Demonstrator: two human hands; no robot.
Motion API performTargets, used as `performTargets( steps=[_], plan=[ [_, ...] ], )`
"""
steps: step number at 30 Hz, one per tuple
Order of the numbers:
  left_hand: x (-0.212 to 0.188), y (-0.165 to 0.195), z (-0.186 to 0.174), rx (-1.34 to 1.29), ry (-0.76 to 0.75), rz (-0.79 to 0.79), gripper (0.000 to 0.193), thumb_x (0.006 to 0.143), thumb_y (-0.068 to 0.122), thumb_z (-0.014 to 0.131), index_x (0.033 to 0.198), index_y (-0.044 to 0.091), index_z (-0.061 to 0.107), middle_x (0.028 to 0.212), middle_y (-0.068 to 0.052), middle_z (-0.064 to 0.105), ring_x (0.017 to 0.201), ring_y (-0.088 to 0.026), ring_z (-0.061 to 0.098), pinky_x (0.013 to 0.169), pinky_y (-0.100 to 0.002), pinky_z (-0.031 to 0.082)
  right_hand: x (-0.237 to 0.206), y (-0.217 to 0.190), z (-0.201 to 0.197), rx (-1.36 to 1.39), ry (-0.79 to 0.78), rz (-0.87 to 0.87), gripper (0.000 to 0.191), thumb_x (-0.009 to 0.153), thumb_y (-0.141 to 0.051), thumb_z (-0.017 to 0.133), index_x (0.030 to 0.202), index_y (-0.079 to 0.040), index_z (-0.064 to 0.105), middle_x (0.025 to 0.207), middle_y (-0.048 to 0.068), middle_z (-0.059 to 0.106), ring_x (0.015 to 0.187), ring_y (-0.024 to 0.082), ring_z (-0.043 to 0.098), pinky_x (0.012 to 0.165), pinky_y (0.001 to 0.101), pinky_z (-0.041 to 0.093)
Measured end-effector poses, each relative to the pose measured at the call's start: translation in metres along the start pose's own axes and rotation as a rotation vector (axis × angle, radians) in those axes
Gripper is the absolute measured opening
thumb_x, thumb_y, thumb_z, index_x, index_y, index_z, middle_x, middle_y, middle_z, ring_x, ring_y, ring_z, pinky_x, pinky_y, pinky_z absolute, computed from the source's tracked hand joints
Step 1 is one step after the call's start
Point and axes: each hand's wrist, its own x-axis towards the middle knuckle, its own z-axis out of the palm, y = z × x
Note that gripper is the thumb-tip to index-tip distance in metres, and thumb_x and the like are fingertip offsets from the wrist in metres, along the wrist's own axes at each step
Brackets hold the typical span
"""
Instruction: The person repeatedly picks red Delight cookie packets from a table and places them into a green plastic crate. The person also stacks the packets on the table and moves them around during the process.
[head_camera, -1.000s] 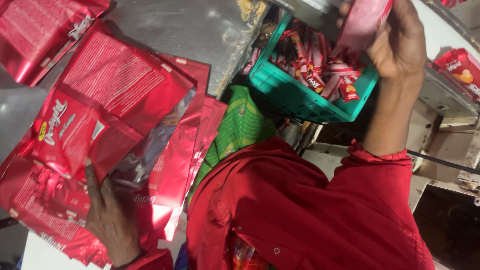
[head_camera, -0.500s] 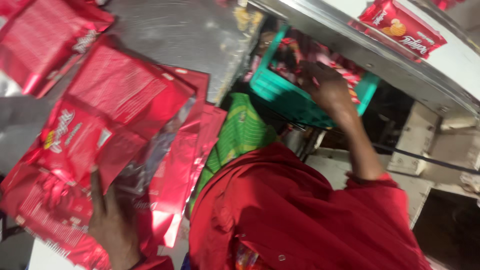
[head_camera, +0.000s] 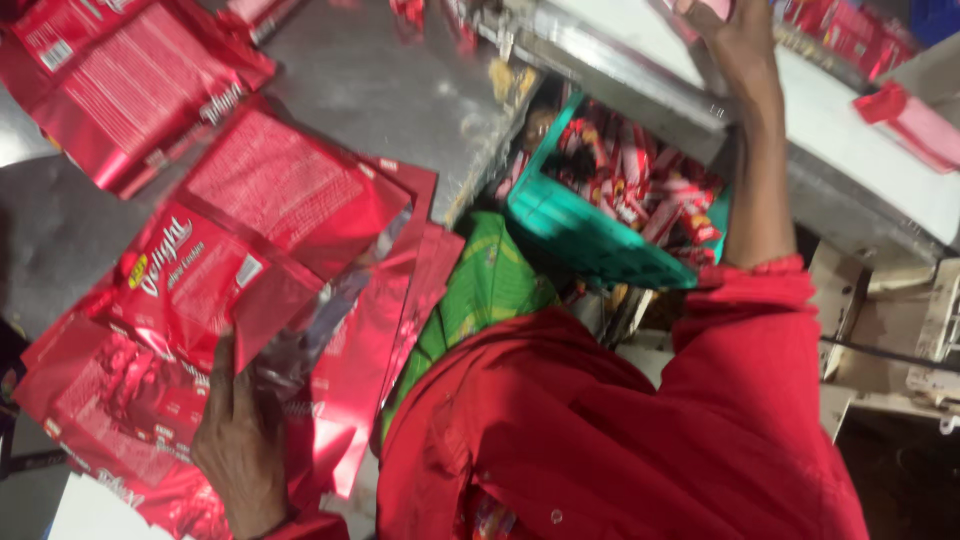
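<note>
A worker in a red jacket (head_camera: 640, 440) stands at a steel table (head_camera: 400, 90), seen from above. The left hand (head_camera: 240, 440) lies flat on a fanned stack of empty red foil pouches (head_camera: 230, 290), fingers spread and thumb raised against the top pouch, pressing rather than gripping. More red pouches (head_camera: 120, 90) lie on the table toward the upper left corner. The right hand (head_camera: 740, 35) is stretched out to the white conveyor belt (head_camera: 850, 140) at the top edge, fingers apparently curled on a pale pink packet (head_camera: 705, 8), though the frame cuts off most of it. Below that arm, a teal plastic crate (head_camera: 580, 230) holds small red wrapped packets (head_camera: 650, 190). Just beside the crate, a green printed bag (head_camera: 480, 290) shows between table and jacket.
</note>
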Motion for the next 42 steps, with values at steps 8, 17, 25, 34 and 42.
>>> performTargets(
  steps=[8, 17, 25, 34, 42],
  plan=[
    [0.013, 0.007, -0.007, 0.027, -0.121, -0.053, 0.084, 0.065, 0.003, 0.082, 0.142, 0.004, 0.05, 0.166, -0.008, 0.037, 0.085, -0.037, 0.069, 0.06, -0.046, 0.056, -0.038, -0.047, 0.049, 1.317, -0.31, 0.207, 0.059, 0.109, -0.035, 0.069, 0.148, 0.004, 0.049, 0.137, 0.017, 0.065, 0.123, 0.028, 0.068, 0.106, 0.0412, 0.057],
    [0.026, 0.014, -0.026, -0.104, -0.043, -0.038, 0.084, 0.067, -0.003, 0.081, 0.145, 0.005, 0.05, 0.165, -0.008, 0.039, 0.08, -0.036, 0.069, 0.064, -0.046, 0.056, -0.068, -0.118, 0.108, 1.304, -0.516, 0.125, 0.067, 0.106, -0.015, 0.075, 0.16, -0.004, 0.037, 0.144, 0.012, 0.059, 0.138, 0.029, 0.061, 0.123, 0.0437, 0.052],
    [0.019, 0.009, -0.026, -0.197, 0.005, -0.011, 0.073, 0.078, -0.002, 0.073, 0.146, 0.007, 0.048, 0.164, -0.012, 0.042, 0.09, -0.039, 0.069, 0.069, -0.047, 0.056, -0.105, -0.078, 0.087, 0.328, -0.655, 0.035, 0.047, 0.094, -0.006, 0.074, 0.137, -0.003, 0.055, 0.129, 0.011, 0.065, 0.122, 0.024, 0.066, 0.1, 0.047, 0.059],
    [0.012, -0.004, -0.015, -0.204, -0.019, 0.01, 0.076, 0.085, -0.001, 0.07, 0.156, 0.005, 0.045, 0.168, -0.013, 0.041, 0.125, -0.043, 0.065, 0.083, -0.048, 0.058, -0.162, -0.015, 0.061, -0.888, -0.378, 0.03, 0.058, 0.085, -0.013, 0.078, 0.139, -0.004, 0.059, 0.134, 0.023, 0.063, 0.115, 0.043, 0.06, 0.096, 0.0502, 0.049],
    [0.007, -0.001, -0.019, -0.119, -0.104, -0.069, 0.078, 0.081, -0.002, 0.072, 0.154, 0.004, 0.046, 0.168, -0.013, 0.04, 0.109, -0.042, 0.066, 0.081, -0.049, 0.055, -0.117, -0.017, -0.036, -0.245, 0.131, 0.418, 0.046, 0.1, -0.023, 0.072, 0.141, -0.014, 0.055, 0.134, 0.01, 0.065, 0.11, 0.023, 0.063, 0.099, 0.0384, 0.048]
  ],
)
